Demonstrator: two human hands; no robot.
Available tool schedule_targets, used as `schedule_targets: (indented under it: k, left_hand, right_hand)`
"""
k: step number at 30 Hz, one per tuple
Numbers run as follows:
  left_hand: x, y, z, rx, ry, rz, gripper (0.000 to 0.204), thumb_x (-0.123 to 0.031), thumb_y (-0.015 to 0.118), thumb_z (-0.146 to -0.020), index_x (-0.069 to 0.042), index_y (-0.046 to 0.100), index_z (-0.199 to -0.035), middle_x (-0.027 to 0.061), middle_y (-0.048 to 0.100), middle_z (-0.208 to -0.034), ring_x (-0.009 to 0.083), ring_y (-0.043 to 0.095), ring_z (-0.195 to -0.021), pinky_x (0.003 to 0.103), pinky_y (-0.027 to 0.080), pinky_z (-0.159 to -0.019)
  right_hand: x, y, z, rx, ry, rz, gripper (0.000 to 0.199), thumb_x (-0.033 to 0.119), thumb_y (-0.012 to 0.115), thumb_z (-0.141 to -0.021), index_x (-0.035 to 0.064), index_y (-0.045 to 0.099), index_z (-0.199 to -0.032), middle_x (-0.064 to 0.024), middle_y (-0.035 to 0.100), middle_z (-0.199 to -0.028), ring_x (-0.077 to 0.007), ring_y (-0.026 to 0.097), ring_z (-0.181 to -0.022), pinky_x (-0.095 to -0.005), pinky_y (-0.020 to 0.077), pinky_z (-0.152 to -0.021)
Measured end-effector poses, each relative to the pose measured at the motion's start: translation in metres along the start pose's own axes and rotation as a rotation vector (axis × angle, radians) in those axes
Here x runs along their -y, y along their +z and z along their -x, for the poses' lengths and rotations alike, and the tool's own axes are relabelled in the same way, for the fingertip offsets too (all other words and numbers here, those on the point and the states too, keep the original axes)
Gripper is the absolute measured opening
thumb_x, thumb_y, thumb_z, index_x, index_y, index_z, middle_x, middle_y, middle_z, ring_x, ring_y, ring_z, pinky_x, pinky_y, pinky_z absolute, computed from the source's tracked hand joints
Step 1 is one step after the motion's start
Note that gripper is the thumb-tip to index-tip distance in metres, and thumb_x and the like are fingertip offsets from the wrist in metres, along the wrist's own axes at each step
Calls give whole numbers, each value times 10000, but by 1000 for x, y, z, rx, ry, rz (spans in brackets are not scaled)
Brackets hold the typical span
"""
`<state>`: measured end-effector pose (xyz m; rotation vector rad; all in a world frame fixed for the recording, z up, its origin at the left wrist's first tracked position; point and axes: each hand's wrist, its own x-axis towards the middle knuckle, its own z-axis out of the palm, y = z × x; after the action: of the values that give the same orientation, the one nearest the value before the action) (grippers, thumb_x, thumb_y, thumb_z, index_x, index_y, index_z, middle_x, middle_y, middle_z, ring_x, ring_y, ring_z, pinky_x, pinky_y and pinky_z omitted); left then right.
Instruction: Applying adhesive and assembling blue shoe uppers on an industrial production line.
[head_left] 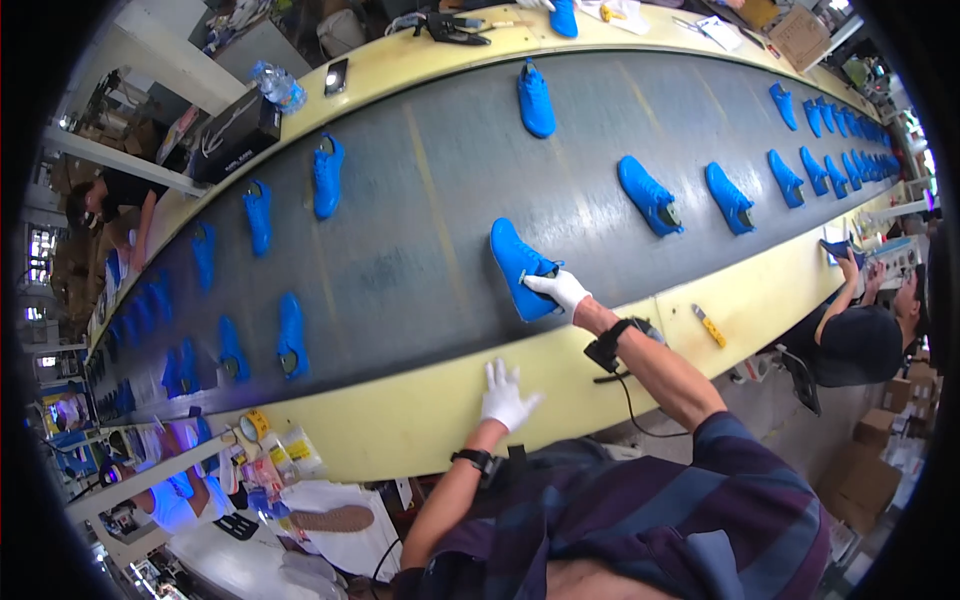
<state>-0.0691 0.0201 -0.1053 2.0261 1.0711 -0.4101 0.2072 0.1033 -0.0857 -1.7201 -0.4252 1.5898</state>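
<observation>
A bright blue sneaker (513,262) is tilted over the near side of the grey conveyor belt (385,270). My right hand (561,292), in a white glove, grips it at the collar, thumb on the near side; the fingers behind are partly hidden. My left hand (508,400), also gloved in white, rests on the cream edge of the bench (380,430) with its fingers spread and nothing in it. Other blue sneakers lie on the belt, among them one sneaker (648,195) to the right and one sneaker (291,337) to the left.
A yellow utility knife (709,326) lies on the bench right of my arm. Yellow tape (254,425) stands at the left near other supplies. Across the belt are a phone (336,77) and a plastic bottle (279,88). A co-worker (862,340) works at the right.
</observation>
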Motion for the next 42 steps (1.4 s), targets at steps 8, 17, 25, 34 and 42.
schedule_targets:
  k: [8,17,25,34,42]
  left_hand:
    - [-59,-45,16,313,-62,1717,847,-759,409,-1017,-91,468,-1536,126,591,-1480,300,587,-1347,492,485,-1130]
    - [-58,-4,51,469,-283,1720,730,-743,483,-1007,-137,603,-1396,79,716,-1193,244,730,-982,423,626,-763]
    - [-67,-14,53,422,-295,1623,776,-800,444,-984,-157,614,-1384,83,725,-1065,244,705,-772,392,572,-567]
    - [-45,-1,9,391,-325,1355,895,-862,420,-941,-85,687,-1298,130,756,-1077,306,741,-789,452,604,-626]
    - [-46,8,21,-109,-20,510,692,-420,684,-903,-32,533,-1456,316,664,-1294,452,667,-1191,493,539,-1009]
  right_hand:
    - [-64,35,199,128,-122,38,702,332,860,-846,-12,571,-1385,-132,715,-1141,-179,702,-911,-336,585,-788]
    - [-111,2,246,96,-122,310,517,138,713,-973,-91,550,-1406,-169,748,-1160,-192,723,-1030,-350,573,-930]
    - [-73,9,229,-16,-681,975,291,209,729,-927,135,656,-1199,-159,706,-960,-391,713,-860,-470,574,-756]
    - [-71,15,208,54,-821,1285,143,114,629,-904,42,569,-1012,-174,699,-848,-397,727,-707,-504,581,-591]
    - [-103,35,174,-36,-796,1323,137,136,613,-927,22,603,-1002,-181,704,-784,-376,719,-632,-491,568,-530]
